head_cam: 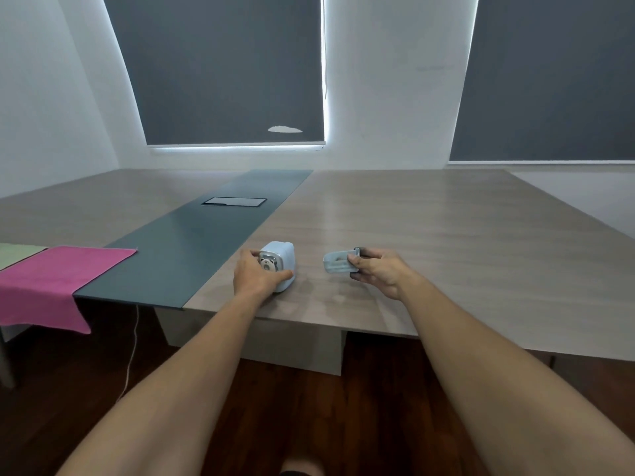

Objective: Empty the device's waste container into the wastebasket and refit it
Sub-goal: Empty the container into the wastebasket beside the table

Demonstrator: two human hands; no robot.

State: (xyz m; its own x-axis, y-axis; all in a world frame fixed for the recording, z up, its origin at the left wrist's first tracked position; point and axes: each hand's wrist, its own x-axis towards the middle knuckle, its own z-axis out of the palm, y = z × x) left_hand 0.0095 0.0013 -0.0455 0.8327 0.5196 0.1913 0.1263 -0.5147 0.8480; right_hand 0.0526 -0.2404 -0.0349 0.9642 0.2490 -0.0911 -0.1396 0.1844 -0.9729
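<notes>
A small pale-blue device [283, 261] with a bear face on its front stands near the front edge of the wooden table [429, 242]. My left hand [252, 274] grips it from the left side. My right hand [372, 271] holds a translucent grey waste container [335, 263] just above the table, a little to the right of the device and apart from it. I cannot make out what is inside the container. No wastebasket is in view.
A dark grey strip [192, 242] with a flush cable hatch [234, 201] runs down the table's middle. A pink cloth [51, 280] hangs over the left edge, beside a green one [17, 253]. A thin cord [132, 348] dangles to the dark wood floor.
</notes>
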